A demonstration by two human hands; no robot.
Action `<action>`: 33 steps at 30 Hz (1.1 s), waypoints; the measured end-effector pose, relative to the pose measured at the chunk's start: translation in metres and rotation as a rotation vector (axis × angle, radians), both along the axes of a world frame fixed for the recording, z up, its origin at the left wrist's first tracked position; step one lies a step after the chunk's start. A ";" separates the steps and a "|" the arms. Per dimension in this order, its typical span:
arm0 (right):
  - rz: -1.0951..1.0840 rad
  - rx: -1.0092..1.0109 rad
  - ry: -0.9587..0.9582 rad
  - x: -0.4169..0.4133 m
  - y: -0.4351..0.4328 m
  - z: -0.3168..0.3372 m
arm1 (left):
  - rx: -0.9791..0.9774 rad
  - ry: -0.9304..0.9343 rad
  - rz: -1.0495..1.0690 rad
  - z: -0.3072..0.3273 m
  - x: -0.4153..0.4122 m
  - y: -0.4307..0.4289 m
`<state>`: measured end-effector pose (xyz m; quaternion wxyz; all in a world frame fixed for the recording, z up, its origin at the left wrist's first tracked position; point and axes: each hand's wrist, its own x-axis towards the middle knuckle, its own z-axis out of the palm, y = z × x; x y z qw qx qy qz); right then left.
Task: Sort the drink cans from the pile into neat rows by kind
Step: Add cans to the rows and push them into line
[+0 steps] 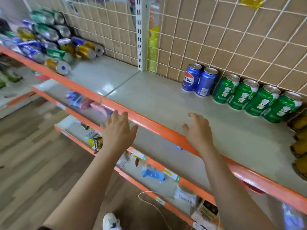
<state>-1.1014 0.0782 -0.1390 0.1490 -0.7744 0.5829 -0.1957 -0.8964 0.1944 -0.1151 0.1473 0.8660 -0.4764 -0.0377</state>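
A pile of blue, green and gold drink cans [49, 42] lies jumbled at the far left of the grey top shelf [149, 100]. Against the wire back grid stand two blue cans [199, 80] and, to their right, a row of several green cans [255, 97]. Yellow cans [300, 138] show at the right edge. My left hand [118, 130] hovers with fingers spread at the shelf's orange front edge and holds nothing. My right hand [198, 131] is over the shelf front, fingers relaxed and empty. Both are well short of the cans.
An orange rail [157, 128] edges the top shelf. A white upright post [142, 34] divides the wire grid [232, 39]. Lower shelves hold snack packets [95, 140] and a blue packet [153, 174]. A white cable [149, 201] hangs over the wood floor [33, 155].
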 end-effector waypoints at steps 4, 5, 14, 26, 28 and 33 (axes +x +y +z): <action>0.127 -0.066 0.081 0.076 0.017 0.005 | 0.047 0.078 0.115 -0.003 0.068 0.036; 0.169 -0.065 0.069 0.097 0.022 0.006 | 0.028 0.108 0.133 -0.004 0.087 0.046; 0.447 -0.121 -0.004 0.279 0.072 0.005 | -0.058 0.266 0.368 -0.021 0.252 0.131; 0.602 -0.067 0.028 0.429 0.067 -0.006 | -0.118 0.354 0.526 -0.041 0.363 0.145; 0.613 -0.043 -0.009 0.455 0.052 -0.007 | -0.103 0.361 0.535 -0.047 0.386 0.134; 0.569 -0.072 -0.141 0.532 0.001 -0.003 | -0.065 0.332 0.555 -0.038 0.455 0.078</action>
